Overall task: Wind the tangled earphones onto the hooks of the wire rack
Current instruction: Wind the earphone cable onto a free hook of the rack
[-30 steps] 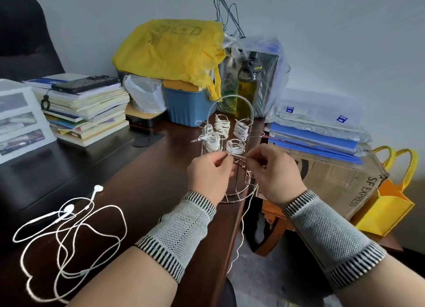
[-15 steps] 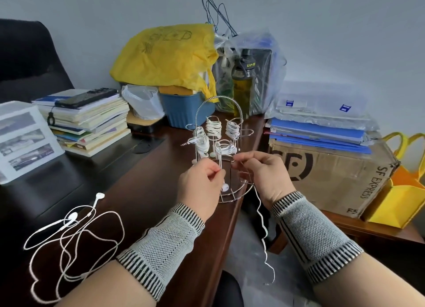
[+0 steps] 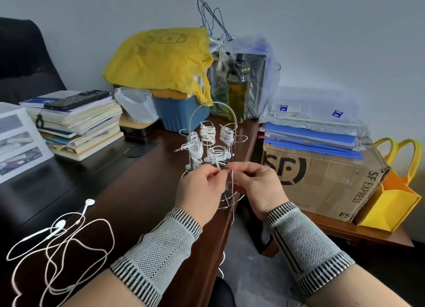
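At the wire rack (image 3: 212,131), left hand (image 3: 202,191) and right hand (image 3: 257,187) apparently pinch one white cord (image 3: 232,191).

Two hands, the left hand (image 3: 202,192) and the right hand (image 3: 257,187), work at one wire rack (image 3: 212,131) standing on one table (image 3: 138,187). The rack carries five wound bundles of earphone cable (image 3: 207,134), and one loose cable (image 3: 232,191) passes between the fingers. One tangled pair of earphones (image 3: 59,240) lies apart. Farther back are one stack of books (image 3: 78,125) with one phone (image 3: 77,99), one yellow bag (image 3: 161,60), one blue bin (image 3: 181,113), one bottle (image 3: 238,88), one cardboard box (image 3: 322,180) and one yellow tote (image 3: 391,200).
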`<state>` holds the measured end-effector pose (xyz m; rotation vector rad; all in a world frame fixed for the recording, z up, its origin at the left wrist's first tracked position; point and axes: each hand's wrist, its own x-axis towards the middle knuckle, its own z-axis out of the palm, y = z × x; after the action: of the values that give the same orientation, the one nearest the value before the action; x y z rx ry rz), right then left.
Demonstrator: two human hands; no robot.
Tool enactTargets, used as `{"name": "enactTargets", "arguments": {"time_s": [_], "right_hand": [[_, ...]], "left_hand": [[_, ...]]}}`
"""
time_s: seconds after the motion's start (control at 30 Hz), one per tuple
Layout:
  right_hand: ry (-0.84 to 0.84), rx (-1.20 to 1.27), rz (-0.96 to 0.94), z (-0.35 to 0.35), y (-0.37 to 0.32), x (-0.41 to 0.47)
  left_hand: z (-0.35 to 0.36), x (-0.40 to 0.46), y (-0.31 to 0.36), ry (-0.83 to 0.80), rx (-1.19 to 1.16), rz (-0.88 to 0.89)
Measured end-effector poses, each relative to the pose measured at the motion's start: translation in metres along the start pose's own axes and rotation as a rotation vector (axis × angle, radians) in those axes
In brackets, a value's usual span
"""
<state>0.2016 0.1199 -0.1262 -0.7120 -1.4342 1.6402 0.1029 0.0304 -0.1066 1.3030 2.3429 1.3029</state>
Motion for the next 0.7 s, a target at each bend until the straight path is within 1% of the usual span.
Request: {"name": "enactTargets", "arguments": {"time_s": [0.23, 0.53, 0.7], "right_hand": [[0.008, 0.088, 0.008, 0.002, 0.004, -0.002], [0.035, 0.073, -0.011, 0.001, 0.004, -0.005], [0.064, 0.028, -0.032, 0.004, 0.004, -0.003]], "left_hand": [[0.001, -0.005, 0.002, -0.044, -0.069, -0.007], [0.002, -0.014, 0.001, -0.036, 0.072, 0.057], [-0.015, -0.014, 0.006, -0.074, 0.240, 0.084]]}}
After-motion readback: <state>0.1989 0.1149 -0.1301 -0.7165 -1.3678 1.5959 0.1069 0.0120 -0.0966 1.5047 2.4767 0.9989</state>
